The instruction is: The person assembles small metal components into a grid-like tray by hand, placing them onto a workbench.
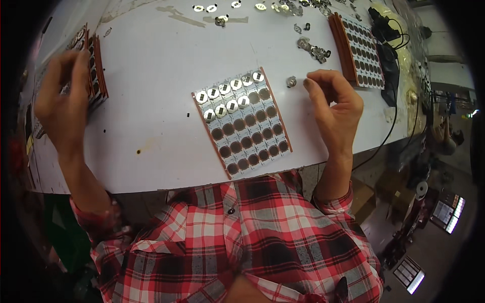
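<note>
A circuit board panel (244, 135) lies at a tilt in front of me, with rows of round dark pads. Shiny round metal clips (232, 105) sit along its far row and over part of the second. To the right, my right hand (337, 108) is raised with thumb and forefinger pinched together. Whatever may be between those fingertips is too small to name. A single metal clip (291, 81) rests on the table just left of them. My left hand (61, 101) is beside the left stack of panels (97, 68), its thumb and forefinger brought together; their contents cannot be made out.
Another stack of panels (359, 53) stands at the far right, near black cables (396, 33). A pile of metal clips (313, 49) lies left of it, and more loose clips (283, 7) spread along the far side. A tiny black piece (188, 115) lies left of the middle panel.
</note>
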Action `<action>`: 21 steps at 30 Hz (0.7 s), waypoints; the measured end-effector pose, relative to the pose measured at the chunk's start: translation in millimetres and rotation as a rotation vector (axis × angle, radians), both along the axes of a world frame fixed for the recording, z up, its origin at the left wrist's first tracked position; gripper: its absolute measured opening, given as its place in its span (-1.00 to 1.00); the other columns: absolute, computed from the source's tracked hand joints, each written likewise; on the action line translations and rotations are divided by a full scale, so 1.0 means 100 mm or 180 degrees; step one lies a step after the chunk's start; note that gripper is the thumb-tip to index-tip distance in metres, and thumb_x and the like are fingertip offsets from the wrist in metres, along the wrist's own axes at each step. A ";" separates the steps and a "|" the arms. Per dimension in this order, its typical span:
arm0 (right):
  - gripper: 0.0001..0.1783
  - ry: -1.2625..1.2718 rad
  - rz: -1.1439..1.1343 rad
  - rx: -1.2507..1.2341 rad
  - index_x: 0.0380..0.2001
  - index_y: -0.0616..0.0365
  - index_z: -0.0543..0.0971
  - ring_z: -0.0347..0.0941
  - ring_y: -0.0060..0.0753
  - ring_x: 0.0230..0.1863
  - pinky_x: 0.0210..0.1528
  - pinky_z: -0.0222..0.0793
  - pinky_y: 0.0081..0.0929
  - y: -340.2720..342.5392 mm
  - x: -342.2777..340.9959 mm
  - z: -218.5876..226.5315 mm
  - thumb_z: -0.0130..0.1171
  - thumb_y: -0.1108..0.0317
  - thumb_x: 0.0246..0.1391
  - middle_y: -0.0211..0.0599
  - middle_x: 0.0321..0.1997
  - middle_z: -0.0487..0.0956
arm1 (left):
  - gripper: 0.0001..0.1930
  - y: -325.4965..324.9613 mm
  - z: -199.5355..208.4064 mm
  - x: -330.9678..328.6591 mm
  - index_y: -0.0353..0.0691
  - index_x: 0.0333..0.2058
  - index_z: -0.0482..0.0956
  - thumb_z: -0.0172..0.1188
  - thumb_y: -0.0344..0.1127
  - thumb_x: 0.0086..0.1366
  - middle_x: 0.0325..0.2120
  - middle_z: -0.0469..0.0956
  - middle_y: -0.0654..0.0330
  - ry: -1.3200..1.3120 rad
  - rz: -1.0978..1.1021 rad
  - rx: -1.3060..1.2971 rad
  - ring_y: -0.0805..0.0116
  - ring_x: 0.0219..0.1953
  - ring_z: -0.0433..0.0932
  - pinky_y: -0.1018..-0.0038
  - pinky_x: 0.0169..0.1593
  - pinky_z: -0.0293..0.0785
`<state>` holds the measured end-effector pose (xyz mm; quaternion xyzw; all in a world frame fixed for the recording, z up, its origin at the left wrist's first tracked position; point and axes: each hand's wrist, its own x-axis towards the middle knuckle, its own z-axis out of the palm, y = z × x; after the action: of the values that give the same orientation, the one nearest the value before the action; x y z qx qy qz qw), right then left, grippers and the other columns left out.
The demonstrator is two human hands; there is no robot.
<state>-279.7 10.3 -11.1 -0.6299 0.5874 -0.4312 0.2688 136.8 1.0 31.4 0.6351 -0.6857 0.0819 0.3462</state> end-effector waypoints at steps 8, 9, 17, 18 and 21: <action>-0.83 0.1098 0.0488 -0.0103 -0.14 0.26 0.68 0.40 -0.74 -0.38 -0.31 0.33 -0.70 -0.08 0.12 -0.03 0.40 0.56 0.20 -0.49 -0.32 0.63 | -0.77 0.85 -0.53 -0.99 -0.37 -0.31 0.63 0.45 -0.69 0.05 -0.48 0.61 0.07 0.0672 -0.1215 0.0069 0.12 -0.49 0.58 0.32 -0.41 0.46; -0.83 0.0937 0.0539 -0.0012 -0.15 0.25 0.67 0.43 -0.74 -0.37 -0.31 0.33 -0.70 -0.07 0.11 -0.03 0.40 0.55 0.20 -0.49 -0.32 0.63 | -0.77 0.87 -0.54 -1.03 -0.37 -0.31 0.63 0.45 -0.69 0.05 -0.48 0.61 0.07 0.0700 -0.1190 0.0084 0.12 -0.49 0.58 0.32 -0.41 0.46; -0.78 -0.0962 0.0661 0.0795 -0.09 0.34 0.65 0.55 -0.71 -0.27 -0.32 0.40 -0.72 -0.01 0.19 0.07 0.37 0.57 0.21 -0.40 -0.27 0.68 | -0.71 0.88 -0.57 -1.43 -0.35 -0.27 0.65 0.48 -0.62 -0.02 -0.41 0.61 0.08 0.1022 -0.1574 0.0049 0.08 -0.41 0.61 0.27 -0.35 0.52; -0.74 -0.1216 0.0777 0.0940 -0.04 0.37 0.64 0.55 -0.70 -0.26 -0.31 0.40 -0.73 0.00 0.22 0.12 0.37 0.59 0.21 -0.38 -0.25 0.68 | -0.71 0.88 -0.58 -1.48 -0.35 -0.26 0.66 0.48 -0.61 -0.01 -0.41 0.61 0.08 0.1161 -0.1738 0.0028 0.09 -0.41 0.62 0.27 -0.34 0.54; -0.69 -0.1628 0.1192 0.1153 0.02 0.41 0.63 0.56 -0.69 -0.24 -0.29 0.40 -0.75 0.08 0.29 0.21 0.37 0.61 0.21 -0.37 -0.23 0.67 | -0.69 0.88 -0.49 -1.56 -0.42 -0.15 0.66 0.47 -0.61 0.10 -0.34 0.65 0.02 0.1658 -0.1840 0.0341 0.17 -0.40 0.65 0.36 -0.34 0.55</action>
<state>-250.7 18.6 9.9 -0.5405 0.4425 -0.4070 0.5886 -19.5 88.8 -17.2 0.4324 -0.7288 -0.2188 0.4838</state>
